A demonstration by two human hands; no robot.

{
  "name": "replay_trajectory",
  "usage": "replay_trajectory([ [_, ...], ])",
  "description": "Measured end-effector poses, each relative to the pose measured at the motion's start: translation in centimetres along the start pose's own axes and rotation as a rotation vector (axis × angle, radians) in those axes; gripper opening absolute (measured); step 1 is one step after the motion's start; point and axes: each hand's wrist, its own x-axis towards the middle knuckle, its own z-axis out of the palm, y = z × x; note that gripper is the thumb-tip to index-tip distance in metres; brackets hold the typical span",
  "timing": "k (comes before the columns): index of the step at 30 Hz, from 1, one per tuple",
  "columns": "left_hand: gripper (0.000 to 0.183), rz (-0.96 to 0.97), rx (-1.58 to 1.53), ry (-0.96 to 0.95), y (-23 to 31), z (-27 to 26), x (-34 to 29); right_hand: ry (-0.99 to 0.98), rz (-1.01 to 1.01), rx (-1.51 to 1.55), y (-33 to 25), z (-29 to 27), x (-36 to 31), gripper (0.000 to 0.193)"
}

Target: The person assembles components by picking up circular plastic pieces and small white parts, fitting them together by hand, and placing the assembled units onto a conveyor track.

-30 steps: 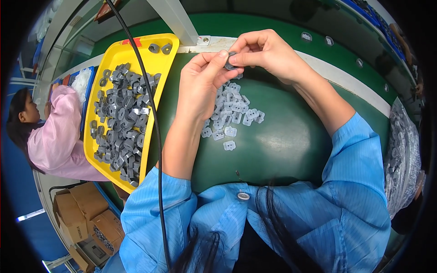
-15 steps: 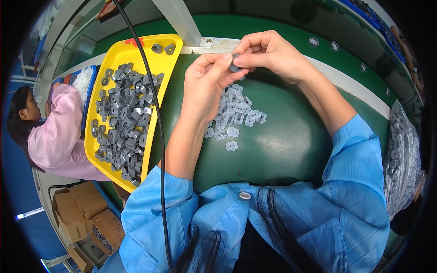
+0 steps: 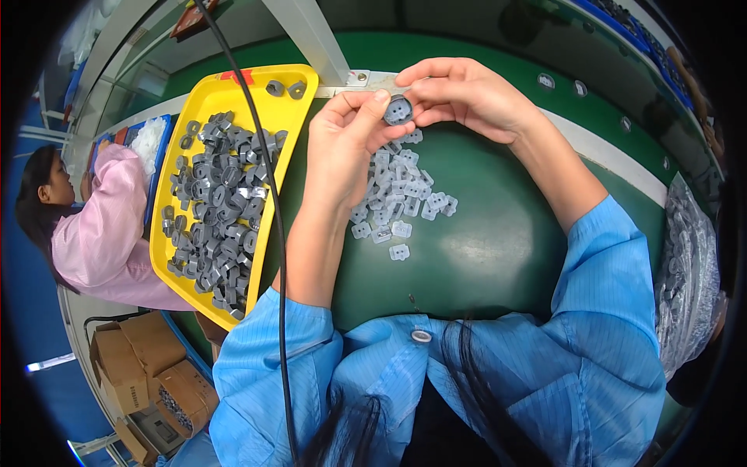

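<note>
Grey part [image 3: 399,111] near seemingly translucent pieces [image 3: 402,187]

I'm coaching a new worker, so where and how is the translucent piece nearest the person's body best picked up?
Probably pinch the translucent piece by its left and right edges, coming from above on the person's side: it lies flat on the green table, with the pile of similar pieces beyond it.

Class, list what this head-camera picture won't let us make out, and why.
All in the head view:
- Grey part's far side: turned away, in the left hand.
- Lower grey pieces in the yellow tray: buried under others.
- Clear bag's contents: obscured by creased plastic.
- Black cable's ends: cut off by top and bottom edges.
</note>
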Motion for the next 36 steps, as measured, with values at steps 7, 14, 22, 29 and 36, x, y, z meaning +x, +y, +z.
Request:
replay_trajectory([
  [7, 0.018, -0.081, -0.058, -0.12, 0.0, 0.0, -0.4, -0.219, -0.033, -0.048, 0.6, 0.4, 0.7, 0.015],
  [14, 0.02, 0.687, 1.485, 0.047, 2.7, -2.4, 2.7, 0.313, -0.074, -0.309, 0.5, -5.7, 1.6, 0.016],
  [22, 0.041, 0.3, 1.674, 0.043, 7.2, -12.4, 6.4, 0.808, -0.286, -1.052, 1.5, -11.7, 2.4, 0.039],
  [29, 0.033, 0.124, 1.44, 0.021, 6.1, -11.8, 6.2, 0.715, -0.451, -0.921, 0.7, -8.2, 2.3, 0.023],
  [36, 0.037, 0.214, 0.949, 0.061, 6.7, -9.3, 4.7, -0.026, -0.254, -1.004, 1.3, -0.3, 0.2, 0.016],
])
